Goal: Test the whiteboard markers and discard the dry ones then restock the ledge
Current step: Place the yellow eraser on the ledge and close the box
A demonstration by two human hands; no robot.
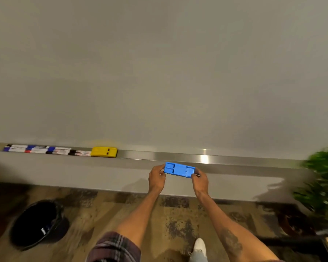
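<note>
A blue plastic tray (pixel 179 169) is held at its two short ends, just in front of the front edge of the ledge (pixel 235 159); whether it touches the ledge cannot be told. Its left end is pinched by the curled fingers and thumb of the left hand (pixel 156 179), and its right end is gripped in the same way by the right hand (pixel 200 181). The tray is rectangular, moulded and matte, with shallow square-cornered recesses in its upper face.

The ledge is a narrow strip of brushed metal along the foot of the whiteboard (pixel 159 72), marked by one bright glare spot right of the tray. Bare metal is shown from the yellow eraser (pixel 104 152) rightward to the blurred green plant (pixel 324 178). The markers (pixel 45 149) are laid end to end and side by side at the far left of the ledge, well apart from the hands, their white barrels capped in blue, red and black; the nearest one touches the blocky yellow eraser. Their printing is too blurred to be read.

Below, a round black bin (pixel 38 223) is set on the mottled brown floor (pixel 178 220) at the left. A plaid sleeve (pixel 114 246) and a white shoe (pixel 199 244) are seen at the lower edge.
</note>
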